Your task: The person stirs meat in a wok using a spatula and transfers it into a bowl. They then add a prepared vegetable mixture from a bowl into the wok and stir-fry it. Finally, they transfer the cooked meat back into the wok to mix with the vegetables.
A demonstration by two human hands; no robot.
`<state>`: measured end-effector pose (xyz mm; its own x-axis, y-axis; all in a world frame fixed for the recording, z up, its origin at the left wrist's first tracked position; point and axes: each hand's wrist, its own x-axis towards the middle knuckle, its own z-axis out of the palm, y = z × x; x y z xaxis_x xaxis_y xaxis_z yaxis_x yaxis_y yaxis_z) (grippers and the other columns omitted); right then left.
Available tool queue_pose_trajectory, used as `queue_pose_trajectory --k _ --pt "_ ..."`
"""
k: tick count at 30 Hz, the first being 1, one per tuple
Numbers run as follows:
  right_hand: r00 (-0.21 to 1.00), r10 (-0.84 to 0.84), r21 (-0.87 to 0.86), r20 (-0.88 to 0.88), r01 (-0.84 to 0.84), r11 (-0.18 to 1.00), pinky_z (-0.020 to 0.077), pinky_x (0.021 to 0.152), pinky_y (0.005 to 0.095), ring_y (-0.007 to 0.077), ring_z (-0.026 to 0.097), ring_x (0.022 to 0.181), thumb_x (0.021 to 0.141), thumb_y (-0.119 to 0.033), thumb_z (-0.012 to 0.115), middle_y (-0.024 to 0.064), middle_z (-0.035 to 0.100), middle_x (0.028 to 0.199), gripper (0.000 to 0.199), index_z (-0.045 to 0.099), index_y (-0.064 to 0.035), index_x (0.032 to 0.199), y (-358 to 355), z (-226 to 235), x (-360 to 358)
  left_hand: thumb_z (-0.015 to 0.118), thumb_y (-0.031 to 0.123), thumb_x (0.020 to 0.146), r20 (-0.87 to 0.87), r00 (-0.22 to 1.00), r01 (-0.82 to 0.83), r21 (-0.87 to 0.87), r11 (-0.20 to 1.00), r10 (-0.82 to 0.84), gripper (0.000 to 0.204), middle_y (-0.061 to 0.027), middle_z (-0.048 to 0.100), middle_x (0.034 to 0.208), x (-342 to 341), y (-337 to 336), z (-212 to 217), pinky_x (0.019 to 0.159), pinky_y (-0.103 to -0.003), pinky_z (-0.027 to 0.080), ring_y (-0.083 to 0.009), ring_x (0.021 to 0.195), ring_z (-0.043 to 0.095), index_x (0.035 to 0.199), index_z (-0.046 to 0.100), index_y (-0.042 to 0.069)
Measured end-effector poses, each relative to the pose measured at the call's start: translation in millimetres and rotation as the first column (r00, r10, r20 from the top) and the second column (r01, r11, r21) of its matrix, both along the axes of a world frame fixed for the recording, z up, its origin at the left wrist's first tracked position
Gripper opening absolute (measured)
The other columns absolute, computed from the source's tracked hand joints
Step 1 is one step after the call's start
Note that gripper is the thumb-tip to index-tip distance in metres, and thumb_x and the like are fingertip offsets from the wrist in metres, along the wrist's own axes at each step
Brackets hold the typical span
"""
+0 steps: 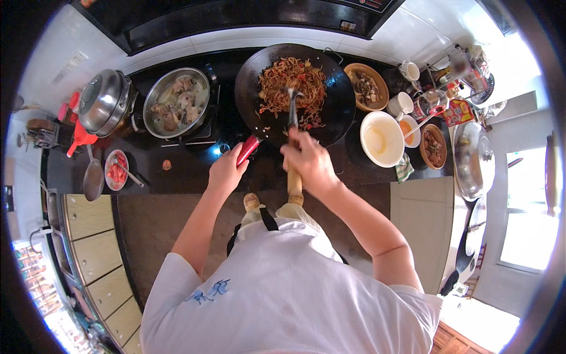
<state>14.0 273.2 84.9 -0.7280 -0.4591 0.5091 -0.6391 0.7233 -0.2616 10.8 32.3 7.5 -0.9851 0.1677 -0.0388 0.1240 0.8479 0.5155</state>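
A black wok (pixel 337 97) sits on the stove at the back centre, with brown stir-fried noodles (pixel 295 79) flecked with red bits heaped in it. My left hand (pixel 225 170) is wrapped round the wok's red handle (pixel 248 148). My right hand (pixel 311 162) grips a spatula (pixel 293 112) by its long wooden handle. The spatula's metal head reaches down among the noodles, partly hidden by them. Left of the wok, a wide steel pan (pixel 151 125) holds chunks of meat in liquid.
A lidded steel pot (pixel 100 94), a ladle (pixel 93 177) and a bowl of red pieces (pixel 117 171) stand at the left. Right of the wok are a brown bowl of mushroom-like pieces (pixel 365 88), a white bowl (pixel 383 138) and mugs (pixel 401 104). The range hood (pixel 236 23) hangs above.
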Motion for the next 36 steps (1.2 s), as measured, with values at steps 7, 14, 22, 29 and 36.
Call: queue_pose_trajectory --k 7,14,22,29,36 --pt "1.0 -0.016 0.13 0.001 0.015 0.991 0.0573 0.066 0.03 0.0266 0.063 0.085 0.066 -0.007 0.067 0.0227 0.054 0.115 0.021 0.061 -0.0036 0.086 8.0 -25.7 -15.7 0.064 0.029 0.087 0.022 1.0 0.0 -0.037 0.999 0.001 0.05 -0.0168 0.065 0.104 -0.4 0.0 2.0 0.077 -0.043 0.052 -0.0351 0.091 0.064 0.132 0.05 0.011" --pt "0.996 -0.07 0.307 -0.064 0.086 0.948 0.0532 0.057 0.028 0.0219 0.06 0.072 0.066 -0.011 0.064 0.0238 0.058 0.103 0.011 0.059 -0.0048 0.073 -30.5 -12.6 35.3 0.064 0.028 0.086 -0.052 0.998 0.026 0.008 1.0 -0.026 0.051 -0.0149 0.064 0.112 1.1 -5.9 -12.3 0.08 -0.042 0.051 -0.0341 0.097 0.062 0.133 0.049 0.012" --pt "0.986 -0.137 0.192 0.089 0.118 0.974 0.0543 0.067 0.0326 0.0271 0.06 0.084 0.068 -0.007 0.065 0.0194 0.052 0.109 0.017 0.058 -0.0039 0.083 -11.4 -31.2 -2.2 0.064 0.028 0.087 -0.03 0.999 0.017 -0.036 0.999 -0.018 0.05 -0.0157 0.064 0.11 0.9 0.7 -5.9 0.078 -0.042 0.051 -0.0346 0.096 0.063 0.132 0.049 0.012" --pt "0.986 -0.144 0.358 0.08 0.106 0.928 0.0549 0.064 0.0274 0.025 0.061 0.08 0.064 -0.009 0.067 0.0189 0.052 0.103 0.016 0.061 -0.0041 0.078 -24.3 0.8 38.1 0.065 0.026 0.086 -0.071 0.997 0.031 -0.028 0.999 -0.033 0.049 -0.0156 0.065 0.107 1.6 -0.4 -5.2 0.075 -0.043 0.052 -0.0352 0.092 0.064 0.13 0.05 0.012" --pt "0.95 -0.193 -0.045 0.246 0.211 0.977 0.053 0.071 0.0371 0.0309 0.062 0.082 0.068 -0.006 0.069 0.0123 0.057 0.101 0.016 0.064 -0.0077 0.083 14.0 45.8 -16.0 0.065 0.027 0.087 -0.083 0.996 0.023 -0.015 1.0 -0.024 0.049 -0.0154 0.065 0.107 2.2 -2.6 -8.2 0.075 -0.043 0.052 -0.035 0.092 0.064 0.131 0.05 0.013"
